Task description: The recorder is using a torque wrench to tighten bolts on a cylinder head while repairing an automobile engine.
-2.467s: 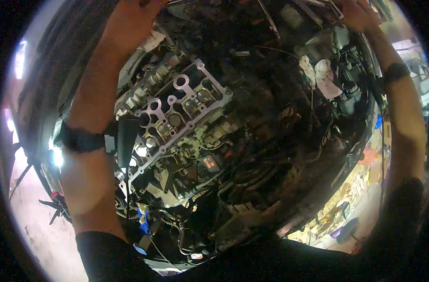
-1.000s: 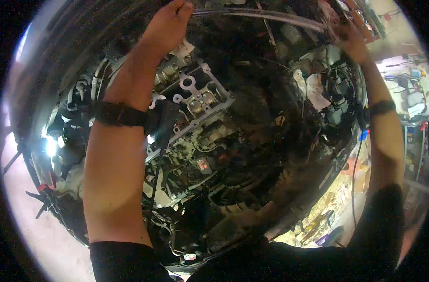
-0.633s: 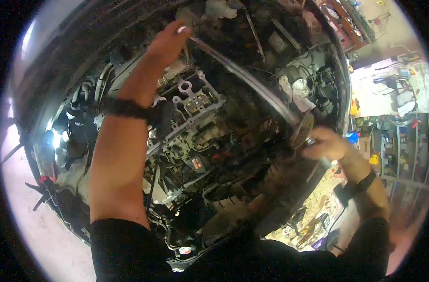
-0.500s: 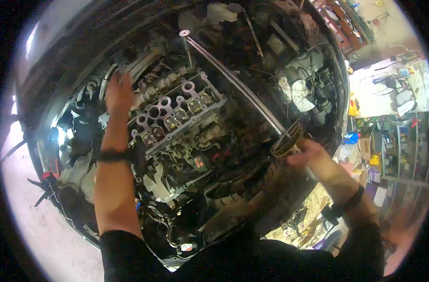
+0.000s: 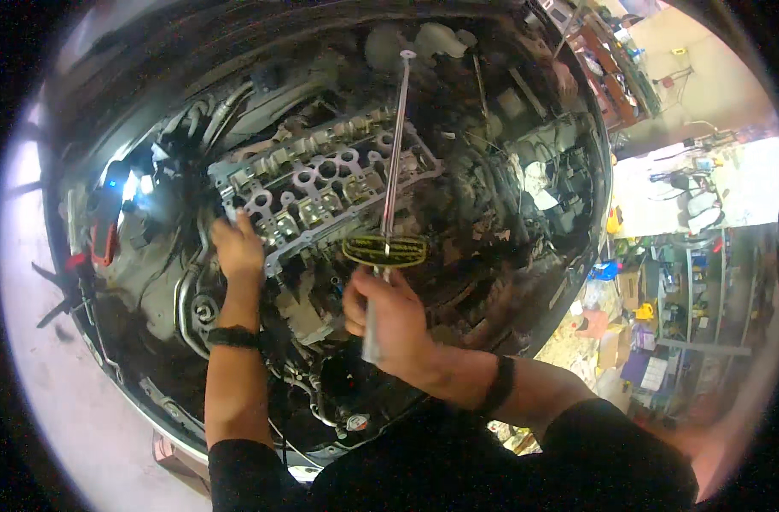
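Note:
My right hand (image 5: 394, 320) is wrapped round the handle of a beam torque wrench (image 5: 396, 154). Its long shiny shaft points away from me, across the right part of the exposed cylinder head (image 5: 330, 183). Just beyond my fingers is the wrench's oval scale plate (image 5: 385, 250), dark with a yellow rim. Over at the cylinder head's near left corner is my left hand (image 5: 238, 246), its fingers apart against the edge and no tool in it. Whether those fingertips press on the metal is hard to see.
Hoses and pipes (image 5: 185, 294) run left of the engine. A bright work lamp (image 5: 133, 186) shines at the left side of the bay, near a red-and-black clamp (image 5: 75, 260). Beyond the right fender stand a cluttered white table (image 5: 645, 200) and shelves (image 5: 705, 282).
My right hand has swung the torque wrench leftward, so its shaft now stands nearly straight away from me. The left hand has come back toward me to the cylinder head's near left corner.

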The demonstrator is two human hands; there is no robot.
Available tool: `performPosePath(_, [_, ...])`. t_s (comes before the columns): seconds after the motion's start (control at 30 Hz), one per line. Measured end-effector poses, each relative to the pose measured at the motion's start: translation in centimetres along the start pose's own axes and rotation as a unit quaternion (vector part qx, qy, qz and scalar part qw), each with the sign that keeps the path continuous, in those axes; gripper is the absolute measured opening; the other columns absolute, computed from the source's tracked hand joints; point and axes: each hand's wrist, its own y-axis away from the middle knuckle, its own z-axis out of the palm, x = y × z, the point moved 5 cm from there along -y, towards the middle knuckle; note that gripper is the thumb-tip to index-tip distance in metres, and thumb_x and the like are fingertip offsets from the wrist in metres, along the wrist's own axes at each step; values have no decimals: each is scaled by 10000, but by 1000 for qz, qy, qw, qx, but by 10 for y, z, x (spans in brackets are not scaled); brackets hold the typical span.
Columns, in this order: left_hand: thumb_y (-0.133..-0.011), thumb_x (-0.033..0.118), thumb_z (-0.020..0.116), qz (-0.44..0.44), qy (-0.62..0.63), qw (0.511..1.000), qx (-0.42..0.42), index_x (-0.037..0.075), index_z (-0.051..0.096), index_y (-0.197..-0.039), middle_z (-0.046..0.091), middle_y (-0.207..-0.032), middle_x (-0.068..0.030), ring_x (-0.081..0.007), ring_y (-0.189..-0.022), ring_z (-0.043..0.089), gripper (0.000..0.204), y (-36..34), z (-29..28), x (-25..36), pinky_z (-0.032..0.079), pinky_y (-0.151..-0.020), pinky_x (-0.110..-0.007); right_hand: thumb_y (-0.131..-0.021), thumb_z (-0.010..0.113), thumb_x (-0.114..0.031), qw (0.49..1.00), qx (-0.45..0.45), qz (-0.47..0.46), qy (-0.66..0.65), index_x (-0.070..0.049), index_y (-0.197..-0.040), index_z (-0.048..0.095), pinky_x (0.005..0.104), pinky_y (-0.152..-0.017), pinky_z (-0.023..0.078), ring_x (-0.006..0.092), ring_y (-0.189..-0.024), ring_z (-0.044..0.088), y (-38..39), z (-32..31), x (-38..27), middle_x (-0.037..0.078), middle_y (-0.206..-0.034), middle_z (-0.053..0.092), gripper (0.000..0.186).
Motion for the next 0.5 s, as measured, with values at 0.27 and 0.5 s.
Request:
performPosePath(0.27, [-980, 501, 433, 4, 16, 1000, 5, -56, 439, -1200, 508, -1180, -321, -489, -1042, 555, 599, 7, -13, 15, 456, -887, -531, -940, 534, -376, 997, -61, -17, -49, -160, -772, 449, 300, -515, 339, 134, -525, 429, -59, 78, 58, 11, -618, 474, 286])
performPosePath(0.5, [-970, 517, 439, -27, -5, 999, -42, -36, 439, -1178, 528, -1157, -305, -489, -1034, 565, 590, -3, -12, 11, 469, -875, -531, -934, 589, -396, 999, -30, 10, -30, -148, -811, 472, 319, -511, 372, 141, -507, 460, -64, 97, 58, -1, -641, 489, 300])
